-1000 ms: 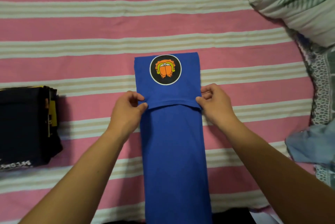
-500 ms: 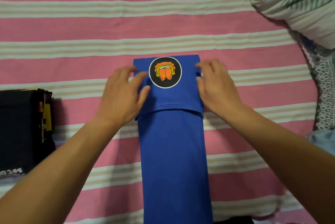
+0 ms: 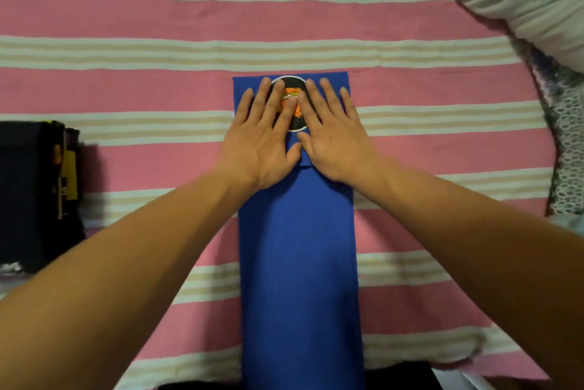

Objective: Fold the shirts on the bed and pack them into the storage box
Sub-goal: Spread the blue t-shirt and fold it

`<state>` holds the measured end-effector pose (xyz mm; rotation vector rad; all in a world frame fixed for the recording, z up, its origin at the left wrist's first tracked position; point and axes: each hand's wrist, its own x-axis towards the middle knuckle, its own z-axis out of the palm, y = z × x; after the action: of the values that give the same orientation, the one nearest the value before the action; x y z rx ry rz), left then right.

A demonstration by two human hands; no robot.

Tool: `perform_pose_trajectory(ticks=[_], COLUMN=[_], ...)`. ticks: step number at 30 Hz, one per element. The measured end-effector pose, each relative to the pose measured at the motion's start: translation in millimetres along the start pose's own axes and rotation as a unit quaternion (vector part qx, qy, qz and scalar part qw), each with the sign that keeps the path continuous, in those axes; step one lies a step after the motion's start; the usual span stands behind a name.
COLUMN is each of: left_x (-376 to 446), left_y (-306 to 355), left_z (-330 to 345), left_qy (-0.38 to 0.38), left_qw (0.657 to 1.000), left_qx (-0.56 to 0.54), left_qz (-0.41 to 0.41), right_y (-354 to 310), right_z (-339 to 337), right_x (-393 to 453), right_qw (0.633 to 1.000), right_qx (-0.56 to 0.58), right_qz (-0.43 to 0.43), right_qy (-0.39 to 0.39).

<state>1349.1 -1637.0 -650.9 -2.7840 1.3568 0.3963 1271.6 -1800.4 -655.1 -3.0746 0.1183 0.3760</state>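
Both palms flatten the fold.
My left hand (image 3: 262, 140) and right hand (image 3: 331, 133), fingers straight, press the shirt (image 3: 297, 247); next, I fold again.

The blue shirt (image 3: 298, 250) lies flat on the bed as a long, narrow strip, running from the near edge toward the middle. Its far end is folded back over itself, and a round black patch with an orange picture shows there. A stack of dark folded shirts (image 3: 30, 193) sits at the left edge.
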Motion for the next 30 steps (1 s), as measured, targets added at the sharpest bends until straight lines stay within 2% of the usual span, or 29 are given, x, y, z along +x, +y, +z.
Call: perform_pose_trajectory(ticks=[1, 3, 7, 9, 11, 15, 19, 21, 25, 27, 29, 30], left_x=[-15.8, -76.1, -242.6, -308.0, -344.8, -351.5, -339.3, -338.0, -342.7, -355.4, -373.0, -380.6], left_y=[6.7, 24.0, 60.6, 76.7, 86.9, 92.6, 96.4, 97.3, 96.6, 103.6, 117.0, 121.2], left_z=[-4.3, 1.5, 45.8, 64.1, 78.6, 93.0, 82.7, 71.9, 51.8, 30.1, -4.1, -16.3], left_qy=[0.012, 0.016, -0.051, -0.099, -0.119, -0.064, -0.006, -0.003, -0.036, -0.074, -0.158, -0.203], left_qw=[1.0, 0.997, 0.979, 0.968, 0.965, 0.971, 0.971, 0.969, 0.973, 0.965, 0.95, 0.94], left_qx=[-0.009, -0.022, -0.049, -0.024, 0.001, 0.046, 0.018, 0.006, -0.039, -0.073, -0.125, -0.183], left_qz=[0.011, 0.075, 0.19, 0.229, 0.233, 0.224, 0.239, 0.248, 0.223, 0.242, 0.237, 0.203], right_y=[-5.4, -23.8, -64.7, -80.6, -90.6, -102.6, -105.1, -105.7, -97.6, -93.0, -94.2, -96.6], right_z=[-3.2, -1.9, 27.7, 41.4, 50.3, 63.7, 71.5, 70.1, 47.8, 31.7, 12.4, 1.2], right_x=[-12.3, -62.0, -228.7, -305.7, -351.2, -363.3, -363.3, -366.2, -359.2, -372.7, -391.7, -396.1], right_qw=[1.0, 0.998, 0.971, 0.962, 0.962, 0.975, 0.978, 0.979, 0.976, 0.968, 0.954, 0.945], right_qx=[0.003, 0.011, 0.025, 0.021, 0.014, 0.0, -0.002, 0.026, 0.062, 0.086, 0.149, 0.193], right_qz=[-0.004, -0.067, -0.227, -0.244, -0.234, -0.209, -0.203, -0.197, -0.203, -0.232, -0.24, -0.226], right_qy=[0.004, 0.012, -0.065, -0.121, -0.143, -0.082, -0.043, -0.032, -0.048, -0.043, -0.097, -0.136])
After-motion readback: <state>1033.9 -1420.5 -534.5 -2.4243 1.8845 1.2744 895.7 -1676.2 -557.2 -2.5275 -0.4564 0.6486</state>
